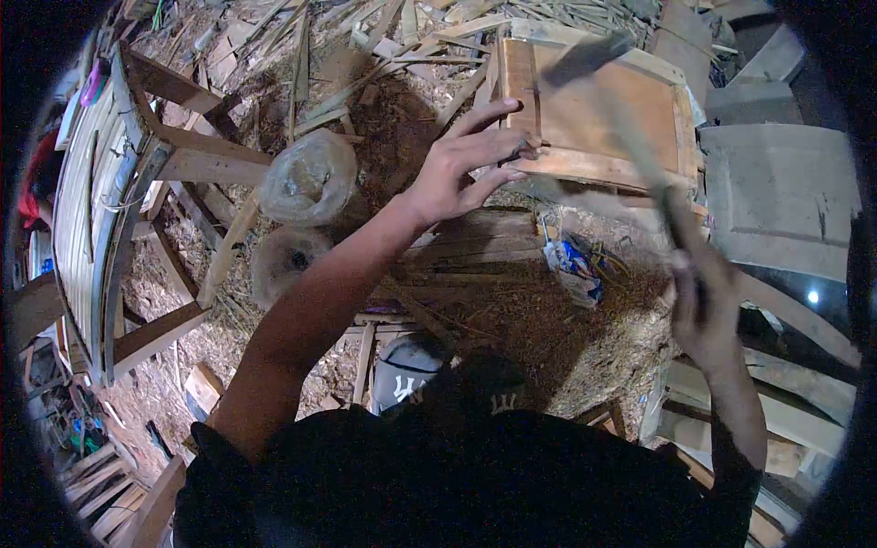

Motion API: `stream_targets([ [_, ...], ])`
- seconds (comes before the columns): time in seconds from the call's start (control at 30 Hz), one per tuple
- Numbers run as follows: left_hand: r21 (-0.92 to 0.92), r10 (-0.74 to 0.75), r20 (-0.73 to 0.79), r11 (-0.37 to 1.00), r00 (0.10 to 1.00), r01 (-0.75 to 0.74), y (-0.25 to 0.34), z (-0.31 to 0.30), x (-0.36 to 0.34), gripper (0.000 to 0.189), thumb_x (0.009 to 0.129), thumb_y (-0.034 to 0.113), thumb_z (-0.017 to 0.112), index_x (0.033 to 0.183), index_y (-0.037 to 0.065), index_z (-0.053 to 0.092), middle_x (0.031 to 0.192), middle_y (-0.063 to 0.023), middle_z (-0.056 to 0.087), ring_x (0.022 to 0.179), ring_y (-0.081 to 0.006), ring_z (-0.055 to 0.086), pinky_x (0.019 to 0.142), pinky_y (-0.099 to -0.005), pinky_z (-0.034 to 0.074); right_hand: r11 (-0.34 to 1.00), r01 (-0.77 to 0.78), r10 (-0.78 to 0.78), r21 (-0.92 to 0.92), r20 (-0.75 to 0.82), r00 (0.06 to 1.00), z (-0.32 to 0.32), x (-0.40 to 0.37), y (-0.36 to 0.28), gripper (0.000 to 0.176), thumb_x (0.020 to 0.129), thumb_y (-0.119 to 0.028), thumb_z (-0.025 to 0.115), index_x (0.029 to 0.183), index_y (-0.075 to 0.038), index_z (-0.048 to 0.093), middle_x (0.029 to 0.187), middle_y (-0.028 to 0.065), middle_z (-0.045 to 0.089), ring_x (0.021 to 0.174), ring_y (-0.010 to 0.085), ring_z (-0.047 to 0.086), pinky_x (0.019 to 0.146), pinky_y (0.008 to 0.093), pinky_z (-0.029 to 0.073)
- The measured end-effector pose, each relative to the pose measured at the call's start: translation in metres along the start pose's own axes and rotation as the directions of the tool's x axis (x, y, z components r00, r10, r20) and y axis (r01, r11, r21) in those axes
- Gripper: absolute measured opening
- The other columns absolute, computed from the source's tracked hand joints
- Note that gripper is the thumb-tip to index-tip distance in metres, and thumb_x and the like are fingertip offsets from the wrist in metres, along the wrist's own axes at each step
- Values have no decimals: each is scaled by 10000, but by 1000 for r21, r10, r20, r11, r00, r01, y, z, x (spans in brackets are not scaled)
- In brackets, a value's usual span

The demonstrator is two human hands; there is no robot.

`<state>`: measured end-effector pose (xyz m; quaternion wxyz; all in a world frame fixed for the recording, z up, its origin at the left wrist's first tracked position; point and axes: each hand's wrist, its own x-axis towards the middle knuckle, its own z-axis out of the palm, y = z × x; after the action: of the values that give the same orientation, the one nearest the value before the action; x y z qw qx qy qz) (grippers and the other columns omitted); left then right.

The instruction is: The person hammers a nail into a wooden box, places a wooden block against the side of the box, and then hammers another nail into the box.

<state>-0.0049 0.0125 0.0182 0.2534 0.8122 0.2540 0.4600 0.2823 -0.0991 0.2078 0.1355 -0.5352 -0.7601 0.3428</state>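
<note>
My left hand (470, 164) reaches to the near left corner of a wooden panel with a raised frame (612, 114). Its fingers are spread and rest against the frame's edge. A small dark spot shows by the fingertips, too small to name. My right hand (708, 306) is wrapped round the handle of a hammer (630, 137), smeared by motion. The hammer's dark head (585, 59) hangs over the far part of the panel, apart from my left hand.
A slatted wooden piece with legs (100, 219) stands at left. Two rolls of clear plastic wrap (309, 176) lie beside my left forearm. Below the panel are a crumpled packet (575, 265) and pliers (610, 263). Curved boards (776, 196) stand at right; wood scraps litter the ground.
</note>
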Motion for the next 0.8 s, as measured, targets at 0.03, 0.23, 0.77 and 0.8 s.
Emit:
stream_targets([
  [0.03, 2, 12, -17, 1000, 1000, -12, 1, 0, 1, 331, 830, 113, 737, 1151, 40, 698, 1212, -96, 687, 1325, -380, 496, 1098, -461, 413, 999, 35, -39, -26, -193, 980, -1, -1, -3, 664, 958, 57, 445, 1555, -207, 323, 976, 113, 617, 608, 121, 482, 545, 271, 412],
  [0.23, -19, 21, -48, 1000, 999, -22, 5, 2, 0, 308, 833, 112, 739, 1128, 32, 698, 1200, -103, 687, 1322, -377, 499, 1087, -460, 422, 969, -11, 40, -246, 110, 993, 15, 3, 4, 619, 937, 106, 465, 1507, -125, 403, 1321, 244, 600, 1129, 288, 642, 974, 381, 482],
  [0.77, 18, 24, 0, 1000, 1000, -24, -2, 1, -3, 317, 840, 112, 734, 1140, 20, 691, 1208, -104, 684, 1327, -380, 494, 1086, -460, 420, 949, 227, -251, -217, -90, 964, 24, 2, 20, 630, 966, 73, 416, 1508, -248, 408, 1148, 203, 651, 902, 329, 672, 806, 375, 542],
  [0.8, 19, 24, -2, 1000, 1000, -24, -2, 1, -2, 317, 840, 112, 734, 1140, 20, 691, 1208, -104, 684, 1327, -380, 494, 1086, -460, 420, 900, 345, -397, -268, -170, 902, 14, 4, 22, 627, 960, 70, 420, 1526, -196, 375, 1182, 213, 647, 985, 345, 677, 864, 377, 537],
])
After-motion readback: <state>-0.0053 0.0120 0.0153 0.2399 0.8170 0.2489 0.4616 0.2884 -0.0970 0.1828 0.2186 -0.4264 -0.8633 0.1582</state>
